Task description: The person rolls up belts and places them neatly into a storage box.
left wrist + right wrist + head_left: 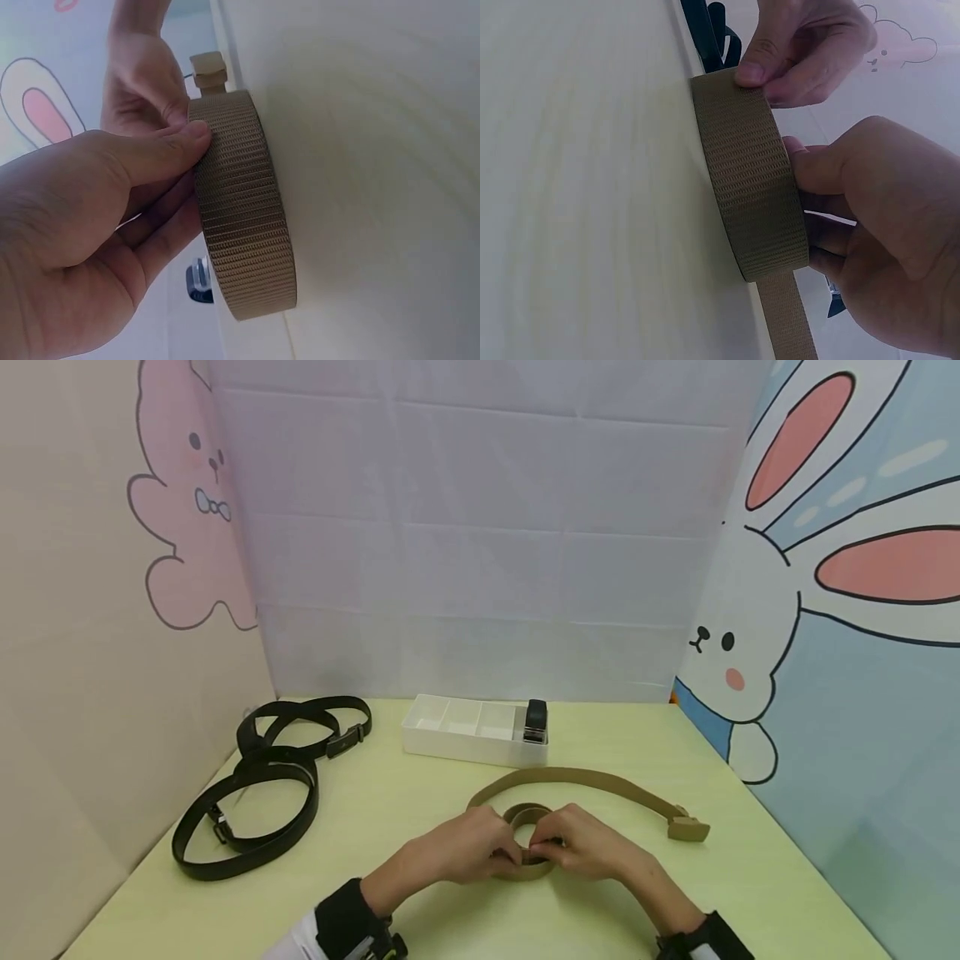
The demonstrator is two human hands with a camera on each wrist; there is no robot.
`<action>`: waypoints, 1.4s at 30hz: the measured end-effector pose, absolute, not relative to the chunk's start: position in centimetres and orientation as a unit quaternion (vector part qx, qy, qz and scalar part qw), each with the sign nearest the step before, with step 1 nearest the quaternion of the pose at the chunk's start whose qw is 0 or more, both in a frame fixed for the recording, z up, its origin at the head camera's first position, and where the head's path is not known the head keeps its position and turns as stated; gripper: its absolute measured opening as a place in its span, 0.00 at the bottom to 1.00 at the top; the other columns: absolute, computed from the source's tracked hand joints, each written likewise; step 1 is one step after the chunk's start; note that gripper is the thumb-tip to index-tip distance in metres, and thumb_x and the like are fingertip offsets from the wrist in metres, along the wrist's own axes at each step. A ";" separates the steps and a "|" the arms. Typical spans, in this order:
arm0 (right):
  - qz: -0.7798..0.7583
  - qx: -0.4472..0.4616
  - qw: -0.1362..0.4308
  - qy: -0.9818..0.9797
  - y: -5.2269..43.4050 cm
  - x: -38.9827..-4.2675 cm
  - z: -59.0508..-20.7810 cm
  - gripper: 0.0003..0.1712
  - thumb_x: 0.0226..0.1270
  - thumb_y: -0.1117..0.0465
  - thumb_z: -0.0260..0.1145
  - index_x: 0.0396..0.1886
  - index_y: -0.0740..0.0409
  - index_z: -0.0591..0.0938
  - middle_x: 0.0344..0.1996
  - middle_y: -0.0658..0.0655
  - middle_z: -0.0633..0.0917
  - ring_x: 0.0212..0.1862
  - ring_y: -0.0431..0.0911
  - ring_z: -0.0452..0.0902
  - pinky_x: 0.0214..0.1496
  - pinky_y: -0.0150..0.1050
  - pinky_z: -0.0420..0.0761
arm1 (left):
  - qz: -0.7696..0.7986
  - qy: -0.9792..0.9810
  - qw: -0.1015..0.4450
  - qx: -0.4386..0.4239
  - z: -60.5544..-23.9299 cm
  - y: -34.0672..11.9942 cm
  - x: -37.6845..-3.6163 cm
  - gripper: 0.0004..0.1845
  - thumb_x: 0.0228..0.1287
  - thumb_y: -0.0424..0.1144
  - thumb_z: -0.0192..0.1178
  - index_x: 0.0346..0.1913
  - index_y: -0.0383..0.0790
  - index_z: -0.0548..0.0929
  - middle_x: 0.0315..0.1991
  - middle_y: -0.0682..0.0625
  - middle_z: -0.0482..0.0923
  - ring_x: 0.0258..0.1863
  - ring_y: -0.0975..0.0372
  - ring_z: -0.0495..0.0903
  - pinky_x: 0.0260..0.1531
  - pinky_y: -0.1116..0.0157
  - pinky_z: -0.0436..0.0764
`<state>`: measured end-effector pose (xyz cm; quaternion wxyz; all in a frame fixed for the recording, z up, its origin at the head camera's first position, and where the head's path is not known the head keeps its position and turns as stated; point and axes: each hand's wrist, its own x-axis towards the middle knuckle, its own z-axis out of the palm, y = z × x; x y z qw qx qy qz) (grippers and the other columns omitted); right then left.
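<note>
A tan woven belt [592, 781] lies on the pale green table [420, 860], partly rolled into a coil [527, 852] at the near middle; its free end with a tan buckle [687, 827] trails to the right. My left hand [468, 846] pinches the coil's left side, thumb on the webbing [240, 202]. My right hand [577, 843] pinches its right side, fingers curled round the roll [754, 176]. The coil stands on edge on the table.
Two black belts [247, 814] [307, 727] lie looped at the back left. A white divided tray [468, 727] stands at the back middle, with a rolled black belt [536, 721] in its right compartment. Printed screens wall the table on three sides.
</note>
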<state>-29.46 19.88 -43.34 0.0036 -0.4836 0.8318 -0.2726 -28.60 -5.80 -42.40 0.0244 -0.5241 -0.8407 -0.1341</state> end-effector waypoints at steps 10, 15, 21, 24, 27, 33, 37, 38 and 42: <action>-0.273 -0.488 -0.006 0.829 19.9 -29.7 -43.6 0.08 0.80 0.65 0.73 0.37 0.55 0.93 0.32 0.50 0.93 0.34 0.25 0.74 0.40 0.27 0.79 | -0.137 -0.858 0.009 -0.495 -42.3 -9.5 -29.2 0.10 0.73 0.33 0.76 0.32 0.48 0.95 0.29 0.62 0.89 0.27 0.82 0.68 0.34 0.84 0.70; -0.276 -0.486 -0.007 0.830 20.0 -29.6 -43.5 0.08 0.80 0.66 0.73 0.38 0.55 0.93 0.32 0.51 0.93 0.34 0.25 0.74 0.40 0.27 0.79 | -0.148 -0.861 0.002 -0.487 -42.1 -9.0 -29.3 0.09 0.73 0.32 0.77 0.32 0.47 0.95 0.27 0.61 0.87 0.26 0.81 0.69 0.32 0.83 0.70; -0.286 -0.477 0.006 0.831 20.2 -29.6 -43.4 0.08 0.81 0.65 0.72 0.40 0.54 0.94 0.33 0.52 0.94 0.33 0.26 0.73 0.39 0.27 0.78 | -0.148 -0.849 0.007 -0.507 -42.1 -6.4 -28.8 0.05 0.75 0.36 0.76 0.38 0.48 0.96 0.30 0.62 0.90 0.29 0.83 0.73 0.37 0.84 0.71; -0.289 -0.476 0.014 0.830 20.1 -29.6 -43.4 0.08 0.82 0.64 0.71 0.41 0.53 0.94 0.33 0.52 0.94 0.32 0.26 0.72 0.39 0.27 0.77 | -0.156 -0.845 0.008 -0.512 -42.2 -5.3 -28.5 0.07 0.76 0.37 0.75 0.36 0.46 0.95 0.27 0.63 0.86 0.28 0.82 0.69 0.37 0.84 0.67; -0.291 -0.476 0.019 0.829 20.1 -29.7 -43.4 0.09 0.83 0.64 0.71 0.40 0.52 0.94 0.31 0.52 0.94 0.31 0.27 0.70 0.38 0.26 0.76 | -0.164 -0.845 0.009 -0.508 -42.3 -4.6 -28.2 0.10 0.77 0.35 0.74 0.33 0.44 0.93 0.23 0.62 0.77 0.25 0.77 0.62 0.34 0.82 0.63; -0.285 -0.483 0.017 0.828 19.7 -29.6 -43.2 0.08 0.82 0.63 0.72 0.41 0.52 0.95 0.34 0.51 0.95 0.33 0.26 0.72 0.40 0.26 0.78 | -0.161 -0.848 0.007 -0.504 -42.2 -5.1 -28.1 0.13 0.77 0.31 0.73 0.29 0.43 0.89 0.22 0.61 0.63 0.25 0.73 0.54 0.31 0.79 0.56; -0.282 -0.494 0.024 0.822 19.5 -29.5 -43.2 0.07 0.82 0.63 0.72 0.42 0.54 0.95 0.34 0.51 0.95 0.34 0.24 0.72 0.41 0.26 0.78 | -0.157 -0.839 0.010 -0.521 -42.2 -5.6 -28.2 0.20 0.72 0.25 0.71 0.23 0.46 0.80 0.23 0.61 0.57 0.25 0.74 0.50 0.29 0.78 0.52; -0.281 -0.497 0.025 0.820 19.5 -29.4 -43.3 0.07 0.82 0.63 0.72 0.41 0.54 0.94 0.33 0.51 0.94 0.34 0.24 0.71 0.41 0.25 0.77 | -0.157 -0.836 0.011 -0.525 -42.2 -5.7 -28.2 0.21 0.70 0.24 0.71 0.23 0.47 0.78 0.23 0.61 0.56 0.25 0.74 0.50 0.29 0.78 0.51; -0.280 -0.508 0.022 0.814 19.3 -29.3 -43.3 0.07 0.81 0.65 0.72 0.39 0.56 0.93 0.29 0.51 0.91 0.32 0.25 0.67 0.39 0.24 0.75 | -0.149 -0.833 0.012 -0.533 -42.2 -6.0 -28.3 0.22 0.68 0.23 0.71 0.23 0.49 0.76 0.23 0.62 0.57 0.25 0.75 0.50 0.30 0.78 0.51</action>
